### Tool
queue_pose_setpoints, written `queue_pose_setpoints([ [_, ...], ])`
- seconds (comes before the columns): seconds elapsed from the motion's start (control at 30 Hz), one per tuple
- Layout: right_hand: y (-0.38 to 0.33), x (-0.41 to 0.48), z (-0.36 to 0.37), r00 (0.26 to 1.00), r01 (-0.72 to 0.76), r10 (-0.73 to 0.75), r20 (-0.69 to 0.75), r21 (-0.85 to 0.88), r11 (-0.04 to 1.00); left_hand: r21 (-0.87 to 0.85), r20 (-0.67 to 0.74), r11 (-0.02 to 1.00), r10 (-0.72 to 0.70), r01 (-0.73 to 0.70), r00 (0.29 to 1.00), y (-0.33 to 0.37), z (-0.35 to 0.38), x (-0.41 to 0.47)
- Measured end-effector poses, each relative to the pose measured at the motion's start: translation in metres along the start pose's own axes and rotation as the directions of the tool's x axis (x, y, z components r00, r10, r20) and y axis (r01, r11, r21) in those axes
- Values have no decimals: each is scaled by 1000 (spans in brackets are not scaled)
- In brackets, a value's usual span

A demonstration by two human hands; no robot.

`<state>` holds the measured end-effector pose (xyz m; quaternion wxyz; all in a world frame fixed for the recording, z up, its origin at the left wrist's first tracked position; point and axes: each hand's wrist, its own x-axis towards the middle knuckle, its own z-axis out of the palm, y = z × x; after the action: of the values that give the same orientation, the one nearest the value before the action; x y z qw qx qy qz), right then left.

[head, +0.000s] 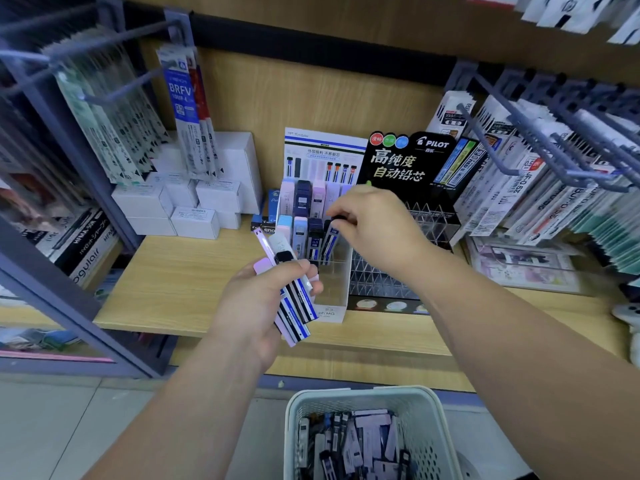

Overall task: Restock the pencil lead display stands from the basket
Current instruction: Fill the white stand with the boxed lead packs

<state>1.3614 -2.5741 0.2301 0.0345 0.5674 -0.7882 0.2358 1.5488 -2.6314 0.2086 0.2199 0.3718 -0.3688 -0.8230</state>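
Basket: white mesh basket nearest, below the shelf edge, with loose lead cases heaped inside. Plenty left to place, I'd say.
Left hand: the left hand is curled round a fanned bundle of cases, lilac and blue-striped, held just in front of the stand.
Right hand: the right hand pinches the top of a dark lead case by the fingertips. The case is tilted, its lower end in the front row of the Tombow stand.
Doing it well: straighten the case, then press it straight down beside its neighbours, label forward — don't let go while it leans.
Room left: the near right part of that stand looks bare.
Pilot stand: black, just right of the Tombow one, and its clear triangular slots appear unfilled.
In the way: peg hooks of refill packs overhang at far right, near the right forearm — mind the elbow. The white boxes at far left sit well apart.
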Motion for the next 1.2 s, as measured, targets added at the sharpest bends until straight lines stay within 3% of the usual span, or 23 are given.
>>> queue_pose_setpoints([
  [0.27, 1, 3, 13, 997, -39, 41, -66, 37, 999, -28, 25, 1000, -1, 2, 1000, 1, 1, 2],
  [0.53, 4, 2, 7, 987, -141, 155, -35, 246, 959, -32, 23, 999, 5, -4, 1000, 0, 3, 2],
  [0.9, 9, 6, 7, 997, 76, -76, -8, 25, 997, -42, 6, 999, 9, -8, 1000, 0, 1, 4],
  [1.2, 14, 0, 20, 995, 44, -33, -92, 124, 991, -51, -1, 999, 9, -9, 1000, -1, 1, 4],
])
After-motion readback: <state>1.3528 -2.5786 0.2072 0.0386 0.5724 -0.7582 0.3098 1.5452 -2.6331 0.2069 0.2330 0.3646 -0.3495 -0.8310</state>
